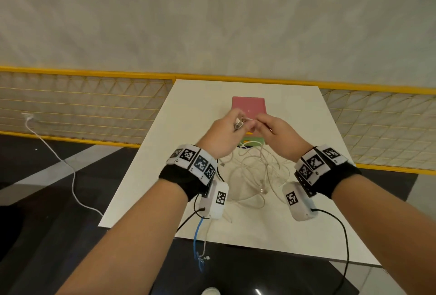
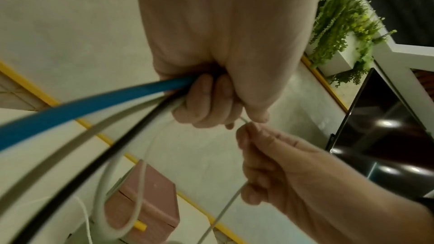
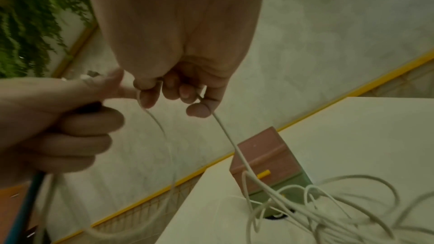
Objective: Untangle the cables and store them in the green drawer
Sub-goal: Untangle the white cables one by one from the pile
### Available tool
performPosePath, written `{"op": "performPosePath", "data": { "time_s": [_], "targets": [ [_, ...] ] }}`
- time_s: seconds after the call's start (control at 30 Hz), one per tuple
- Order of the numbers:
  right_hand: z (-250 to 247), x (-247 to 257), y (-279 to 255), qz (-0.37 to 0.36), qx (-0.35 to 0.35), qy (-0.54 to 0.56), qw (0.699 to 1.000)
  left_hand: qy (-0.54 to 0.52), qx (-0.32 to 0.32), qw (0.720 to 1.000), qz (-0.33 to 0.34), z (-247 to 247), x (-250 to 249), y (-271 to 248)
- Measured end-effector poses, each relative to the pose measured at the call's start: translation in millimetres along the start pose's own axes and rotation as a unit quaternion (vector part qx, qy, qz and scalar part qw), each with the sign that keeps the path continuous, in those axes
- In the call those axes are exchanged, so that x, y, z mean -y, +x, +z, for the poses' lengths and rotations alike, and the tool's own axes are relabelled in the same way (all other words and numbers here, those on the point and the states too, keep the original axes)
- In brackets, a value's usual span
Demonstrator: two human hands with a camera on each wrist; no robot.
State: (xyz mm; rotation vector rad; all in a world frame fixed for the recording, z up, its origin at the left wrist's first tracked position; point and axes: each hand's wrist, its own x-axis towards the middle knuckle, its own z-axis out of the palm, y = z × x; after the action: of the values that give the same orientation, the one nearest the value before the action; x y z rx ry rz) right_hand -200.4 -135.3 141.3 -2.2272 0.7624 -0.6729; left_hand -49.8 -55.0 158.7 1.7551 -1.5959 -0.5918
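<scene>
Both hands are raised over the white table, close together in front of a small drawer unit with a pink top (image 1: 249, 105) and a green drawer (image 1: 253, 141) sticking out below it. My left hand (image 1: 239, 124) grips a bundle of cable ends: a blue cable (image 2: 94, 105), a grey one, a black one (image 2: 98, 162) and a white one. My right hand (image 1: 260, 126) pinches a thin white cable (image 3: 225, 131) right beside the left fingers. That cable runs down into a loose tangle of white cables (image 1: 254, 172) on the table by the green drawer (image 3: 288, 186).
The white table (image 1: 165, 176) stands against a yellow mesh fence (image 1: 82, 105). The blue cable (image 1: 197, 240) hangs past the table's near edge. Another white cable (image 1: 59, 157) trails over the dark floor at left. Black leads hang from both wrist cameras.
</scene>
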Motion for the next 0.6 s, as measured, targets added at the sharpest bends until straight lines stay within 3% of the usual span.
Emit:
{"op": "performPosePath", "data": {
  "time_s": [0.07,0.17,0.27,0.33,0.43,0.53,0.6],
  "targets": [
    [-2.8,4.0,-0.9,-0.008,-0.009,0.006,1.0,-0.005,-0.025,1.0,0.013,-1.2,-2.7,1.1],
    [1.4,-8.8,-6.4,0.014,-0.01,0.009,1.0,-0.03,-0.131,0.99,0.035,-16.0,-10.5,4.4],
    [9.8,-34.0,-19.0,0.058,0.012,0.006,0.998,-0.099,-0.254,0.962,0.007,-37.8,-10.5,10.9],
    [11.0,-42.0,-25.4,0.068,0.009,0.012,0.998,-0.091,-0.281,0.955,-0.024,-48.6,-5.2,13.9],
    [9.1,-35.0,-22.1,0.067,0.0,0.004,0.998,-0.069,-0.255,0.964,-0.02,-49.3,-1.5,9.7],
    [5.6,-18.8,-10.3,0.035,-0.012,-0.008,0.999,-0.036,-0.103,0.993,0.038,-30.7,-5.6,0.6],
    [3.1,-6.9,-3.9,-0.005,-0.022,0.002,1.0,0.006,-0.023,0.999,0.036,-16.2,-7.1,0.8]
  ]
}}
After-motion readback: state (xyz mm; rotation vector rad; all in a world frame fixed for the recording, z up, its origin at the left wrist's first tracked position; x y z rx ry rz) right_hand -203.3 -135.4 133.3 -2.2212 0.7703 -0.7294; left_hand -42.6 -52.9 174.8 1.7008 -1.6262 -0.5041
